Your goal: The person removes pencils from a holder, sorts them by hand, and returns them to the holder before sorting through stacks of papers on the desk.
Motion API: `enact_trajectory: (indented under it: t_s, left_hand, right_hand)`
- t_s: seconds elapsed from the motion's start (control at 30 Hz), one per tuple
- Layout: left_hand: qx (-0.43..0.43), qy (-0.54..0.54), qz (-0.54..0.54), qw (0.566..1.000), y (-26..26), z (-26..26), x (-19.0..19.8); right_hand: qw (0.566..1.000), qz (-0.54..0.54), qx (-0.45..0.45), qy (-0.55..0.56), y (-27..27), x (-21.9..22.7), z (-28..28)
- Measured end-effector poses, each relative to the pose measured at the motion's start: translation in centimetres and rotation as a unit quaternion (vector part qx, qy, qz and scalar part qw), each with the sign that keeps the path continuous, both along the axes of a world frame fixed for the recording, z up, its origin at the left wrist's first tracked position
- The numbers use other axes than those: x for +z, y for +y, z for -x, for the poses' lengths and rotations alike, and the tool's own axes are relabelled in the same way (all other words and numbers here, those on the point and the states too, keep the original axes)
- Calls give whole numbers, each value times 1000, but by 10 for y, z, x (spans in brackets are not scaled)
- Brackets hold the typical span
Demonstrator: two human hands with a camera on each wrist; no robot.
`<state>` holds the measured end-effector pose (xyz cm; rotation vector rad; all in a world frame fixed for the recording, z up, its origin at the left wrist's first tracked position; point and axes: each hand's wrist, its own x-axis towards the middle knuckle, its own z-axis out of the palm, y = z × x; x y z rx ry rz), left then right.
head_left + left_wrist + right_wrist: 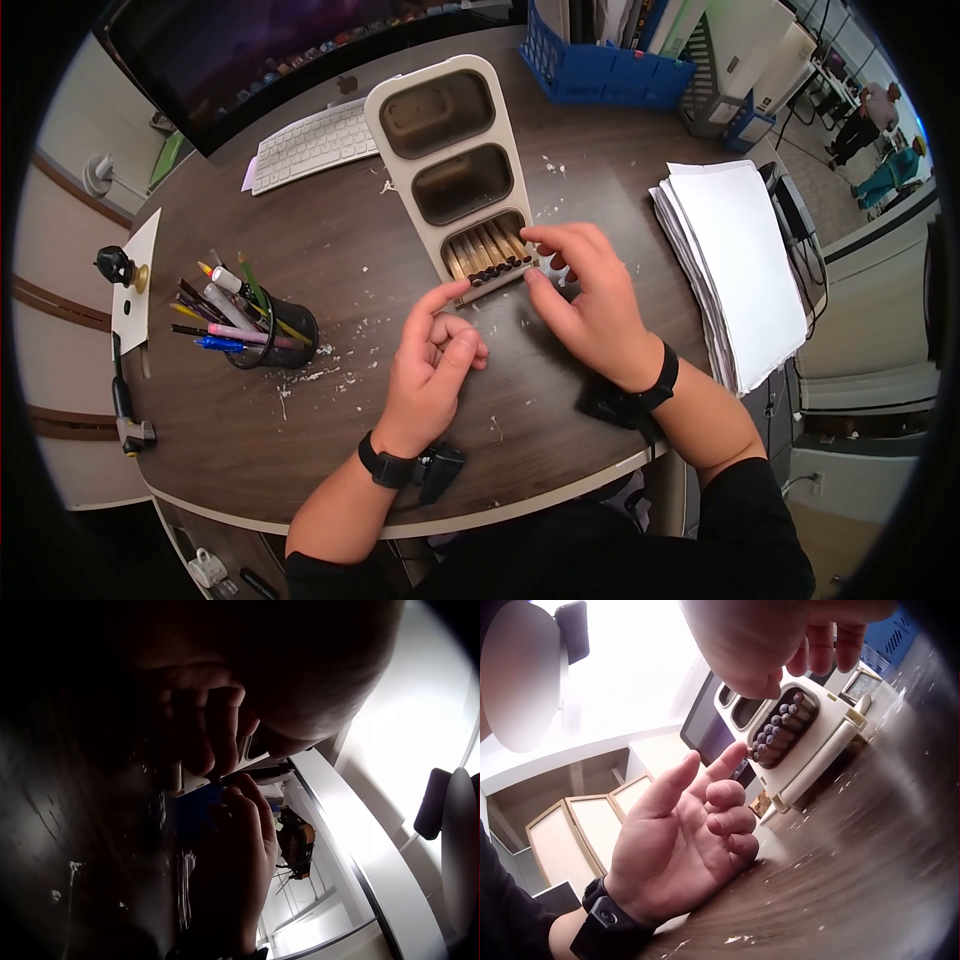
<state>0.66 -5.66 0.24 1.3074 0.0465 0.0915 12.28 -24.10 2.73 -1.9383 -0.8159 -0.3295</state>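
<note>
A cream holder with three rounded compartments stands on the desk, its upper two compartments bare inside. Several brown sticks with dark round tips lie side by side in the lowest one. My left hand points its index finger at the compartment's left lower corner, other fingers loosely bent. In the right wrist view that fingertip is right at the end stick of the row. At the right end, my right hand has its index finger and thumb apart at the compartment's edge. Neither hand holds anything.
A mesh pen cup full of pens stands left, a stack of paper lies right. Behind are a white keyboard, a monitor and a blue file rack. White scraps litter the desk.
</note>
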Motion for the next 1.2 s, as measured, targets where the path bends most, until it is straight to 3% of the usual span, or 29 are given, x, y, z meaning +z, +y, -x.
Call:
enact_trajectory:
  t_s: [0.07, 0.27, 0.33, 0.47, 0.83, 0.9, 1.2]
  left_hand:
    - [-1, -2, 3, 1000, -1, 1, -1]
    - [-4, -8, 5, 1000, 3, -1, -9]
    - [82, 9, 29, 996, -3, -4, -6]
    - [71, 8, 25, 997, -1, -7, -7]
    - [92, 6, 32, 995, 0, -7, -6]
    - [96, 6, 27, 995, -1, -7, -7]
    - [91, -16, 0, 996, -1, -8, -11]
  right_hand:
    - [996, 36, 16, 86, -1, 0, -1]
    - [996, 34, 44, 70, -1, -8, -7]
    - [995, 21, 57, 85, 0, -12, -5]
    - [983, 15, 113, 141, 1, -11, -3]
    - [977, 1, 145, 158, 1, -16, -8]
    - [955, 22, 158, 250, -1, -13, -7]
    - [909, -71, 229, 342, 9, -30, -11]
